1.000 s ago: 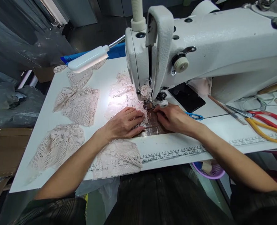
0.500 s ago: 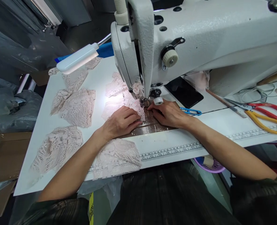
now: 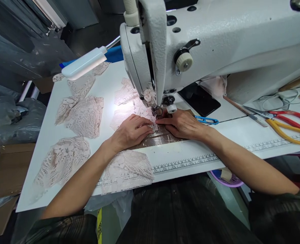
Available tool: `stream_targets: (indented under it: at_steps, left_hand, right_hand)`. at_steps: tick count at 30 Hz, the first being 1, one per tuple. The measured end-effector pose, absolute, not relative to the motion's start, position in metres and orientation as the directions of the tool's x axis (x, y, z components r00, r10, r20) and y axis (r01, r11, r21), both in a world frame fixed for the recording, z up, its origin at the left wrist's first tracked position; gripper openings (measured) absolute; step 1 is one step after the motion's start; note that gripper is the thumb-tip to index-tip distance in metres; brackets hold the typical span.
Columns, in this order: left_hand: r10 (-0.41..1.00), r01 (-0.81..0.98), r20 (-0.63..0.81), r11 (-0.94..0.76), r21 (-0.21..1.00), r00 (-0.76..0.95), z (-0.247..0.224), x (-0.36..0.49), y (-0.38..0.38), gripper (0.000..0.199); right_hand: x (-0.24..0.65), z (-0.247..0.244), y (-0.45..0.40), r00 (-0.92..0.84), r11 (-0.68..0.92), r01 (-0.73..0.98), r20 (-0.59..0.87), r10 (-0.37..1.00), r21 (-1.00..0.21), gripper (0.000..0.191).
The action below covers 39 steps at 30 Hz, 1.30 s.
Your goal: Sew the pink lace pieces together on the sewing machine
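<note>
A white sewing machine (image 3: 216,40) stands on a white table (image 3: 190,159). My left hand (image 3: 132,132) lies flat on a piece of pale pink lace (image 3: 129,112) just left of the presser foot (image 3: 158,111), pressing it down. My right hand (image 3: 182,123) rests on the lace's edge right of the foot, fingertips pinching the fabric near the needle. The lace runs under my left arm and hangs over the table's front edge. Both hands nearly touch in front of the needle.
More lace pieces (image 3: 81,113) lie at the left of the table, another (image 3: 62,161) at the front left. A lamp (image 3: 85,62) leans in from the left. Blue snips (image 3: 207,120) lie beside my right hand; yellow and red scissors (image 3: 289,130) lie at the right.
My view has dropped and moved closer to the machine. My hands have crept slightly toward the presser foot with the lace; my right fingertips now meet the left ones.
</note>
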<state>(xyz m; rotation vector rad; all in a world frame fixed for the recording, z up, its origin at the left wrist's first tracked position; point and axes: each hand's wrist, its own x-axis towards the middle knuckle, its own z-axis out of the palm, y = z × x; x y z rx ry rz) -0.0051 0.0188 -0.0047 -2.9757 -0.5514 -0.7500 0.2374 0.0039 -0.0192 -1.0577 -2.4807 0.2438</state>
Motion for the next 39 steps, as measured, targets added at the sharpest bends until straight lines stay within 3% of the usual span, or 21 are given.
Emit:
stream_targets:
  at_steps: [5,9,13,19,26,39]
  left_hand:
    - [0.353,0.365,0.396,-0.930,0.046,0.848,-0.003,-0.005,0.017,0.014]
    - [0.294,0.340,0.396,-0.939,-0.050,0.870,-0.002,-0.003,0.014,0.019]
    - [0.257,0.333,0.434,-0.937,-0.108,0.864,-0.003,-0.003,0.011,0.019]
    - [0.291,0.348,0.465,-0.937,-0.039,0.836,-0.005,-0.004,0.009,0.019]
    - [0.441,0.442,0.545,-0.886,0.140,0.713,-0.010,0.000,0.010,0.018]
    - [0.516,0.516,0.432,-0.847,0.128,0.740,-0.006,0.000,0.012,0.020]
  right_hand:
    - [0.240,-0.018,0.004,-0.610,0.678,0.648,0.298,0.735,-0.347,0.036]
    - [0.240,-0.016,0.004,-0.583,0.653,0.645,0.297,0.756,-0.398,0.039]
    - [0.238,-0.018,0.002,-0.633,0.692,0.645,0.280,0.721,-0.325,0.043]
    - [0.238,-0.023,0.002,-0.640,0.701,0.644,0.287,0.713,-0.306,0.039]
    - [0.238,-0.022,0.000,-0.636,0.705,0.647,0.305,0.709,-0.289,0.039]
    - [0.232,-0.017,-0.006,-0.625,0.676,0.710,0.266,0.734,-0.197,0.039]
